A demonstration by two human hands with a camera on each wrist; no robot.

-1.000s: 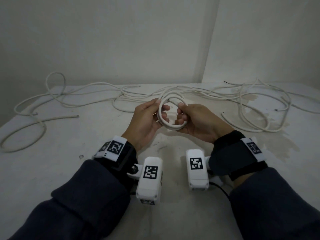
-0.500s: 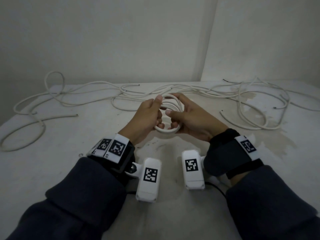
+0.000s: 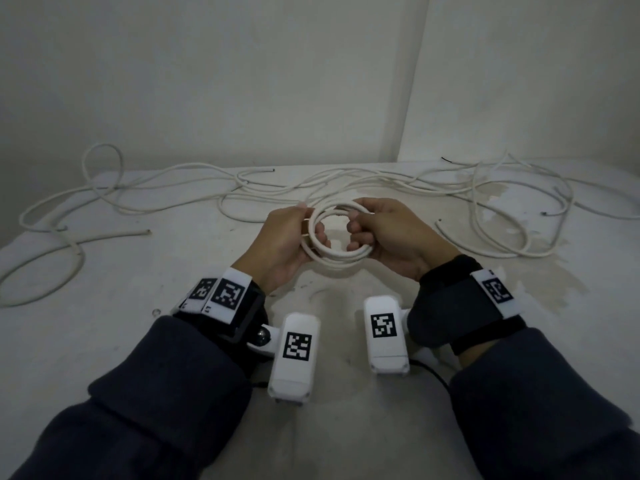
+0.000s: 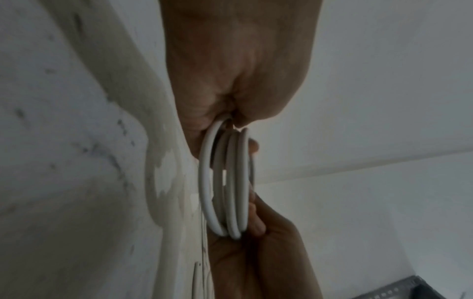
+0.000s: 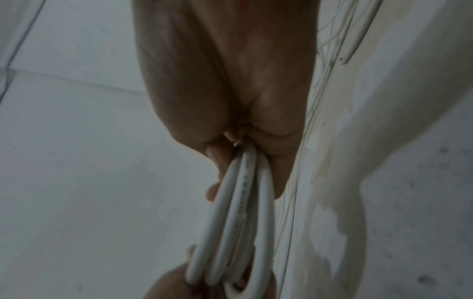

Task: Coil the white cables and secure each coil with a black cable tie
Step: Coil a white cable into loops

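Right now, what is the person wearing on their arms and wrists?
Dark navy sleeves cover both forearms. Each wrist carries a black strap with white bands printed with black-and-white square markers, plus a white box-shaped camera bearing its own marker. A thin black cable trails from the right unit.

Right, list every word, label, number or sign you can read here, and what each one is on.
No readable words or numbers.
Printing along the held cable coil: too blurred to read.
Black-and-white square code markers on the wrist bands and wrist cameras: patterns only, no text.
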